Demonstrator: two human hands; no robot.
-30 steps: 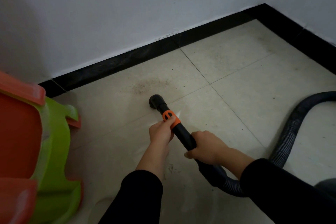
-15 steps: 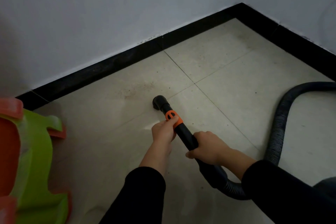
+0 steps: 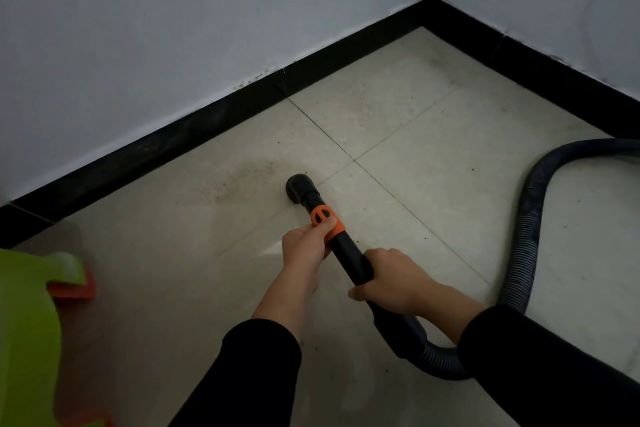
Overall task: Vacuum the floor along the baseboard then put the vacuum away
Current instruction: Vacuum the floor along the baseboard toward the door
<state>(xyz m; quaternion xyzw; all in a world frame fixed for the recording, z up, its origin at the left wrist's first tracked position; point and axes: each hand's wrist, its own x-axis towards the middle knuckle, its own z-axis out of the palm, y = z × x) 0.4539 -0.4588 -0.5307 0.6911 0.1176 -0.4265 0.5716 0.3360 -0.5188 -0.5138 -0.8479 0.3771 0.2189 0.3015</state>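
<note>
I see the left hand (image 3: 304,250) at frame centre, fingers clamped round the orange collar (image 3: 325,218) of the black vacuum wand (image 3: 346,251). Just below and right of it, the right hand (image 3: 391,279) grips the wand's lower end, fingers wrapped tight. The nozzle (image 3: 298,186) sits on the tiled floor (image 3: 450,149) above the hands, near the black baseboard (image 3: 207,135) but apart from it, with a dusty patch (image 3: 242,177) just to its left. The ribbed hose (image 3: 530,229) loops from under the right wrist up to the right edge. A green and orange plastic piece (image 3: 31,322) fills the lower left.
</note>
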